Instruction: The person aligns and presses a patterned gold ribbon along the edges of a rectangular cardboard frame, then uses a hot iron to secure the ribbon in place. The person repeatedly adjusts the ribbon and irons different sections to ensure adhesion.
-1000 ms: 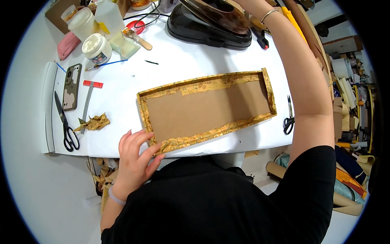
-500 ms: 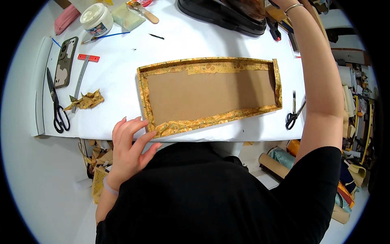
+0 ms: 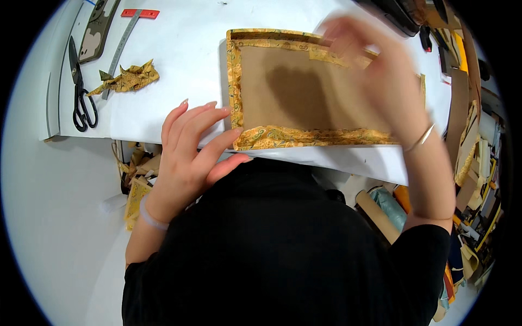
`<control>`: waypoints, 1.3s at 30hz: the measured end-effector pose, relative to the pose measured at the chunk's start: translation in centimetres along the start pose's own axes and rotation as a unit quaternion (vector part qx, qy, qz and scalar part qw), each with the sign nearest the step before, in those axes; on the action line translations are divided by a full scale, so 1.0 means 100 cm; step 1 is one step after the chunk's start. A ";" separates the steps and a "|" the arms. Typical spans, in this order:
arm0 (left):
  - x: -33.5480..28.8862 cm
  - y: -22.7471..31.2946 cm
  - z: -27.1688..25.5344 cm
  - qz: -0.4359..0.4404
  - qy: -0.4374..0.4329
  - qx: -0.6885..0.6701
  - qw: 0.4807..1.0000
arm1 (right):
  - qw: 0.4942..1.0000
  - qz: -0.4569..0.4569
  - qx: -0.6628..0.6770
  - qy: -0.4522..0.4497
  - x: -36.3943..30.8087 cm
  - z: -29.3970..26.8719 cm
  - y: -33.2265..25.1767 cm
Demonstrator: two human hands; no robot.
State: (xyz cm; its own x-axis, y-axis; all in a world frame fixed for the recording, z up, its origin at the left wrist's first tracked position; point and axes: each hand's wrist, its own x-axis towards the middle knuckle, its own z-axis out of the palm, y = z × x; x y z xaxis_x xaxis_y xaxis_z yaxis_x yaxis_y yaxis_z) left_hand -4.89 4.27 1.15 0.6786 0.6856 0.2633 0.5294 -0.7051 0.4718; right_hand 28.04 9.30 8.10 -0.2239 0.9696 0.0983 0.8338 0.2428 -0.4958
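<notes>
A long shallow box tray [image 3: 272, 81] with a brown bottom lies on the white table, its low walls covered in gold patterned fabric [image 3: 304, 136]. My left hand [image 3: 190, 136] rests at its near left corner, fingers apart, fingertips touching or nearly touching the wall. Above the tray's right part hovers my right hand [image 3: 375, 70], smeared by motion, so its fingers and anything in them cannot be made out. Its shadow falls across the brown bottom. The right end of the tray is partly hidden behind that hand and forearm.
Left of the tray lie a crumpled gold fabric scrap [image 3: 130, 79], black-handled scissors [image 3: 81, 98], a steel ruler with a red end [image 3: 122, 49] and a phone [image 3: 99, 30]. A black shoe-like object [image 3: 394, 13] stands at the far right. Rolls [image 3: 378, 214] lie below the table edge.
My right hand has come back from the far right to above the tray. The view has shifted, and the tray now sits more to the right and higher. My left hand stays by its corner.
</notes>
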 end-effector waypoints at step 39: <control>0.029 -0.002 -0.013 0.048 -0.038 0.011 0.998 | 0.965 -0.041 0.149 -0.211 -0.023 0.070 -0.051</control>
State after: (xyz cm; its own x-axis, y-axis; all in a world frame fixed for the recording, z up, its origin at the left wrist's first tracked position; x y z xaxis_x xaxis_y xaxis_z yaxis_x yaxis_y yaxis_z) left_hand -3.71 6.67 2.94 0.7631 0.5998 0.2408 0.4704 -0.7709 0.4295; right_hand 20.73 5.60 4.37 -0.5199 0.8347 -0.1813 0.6368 0.2373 -0.7336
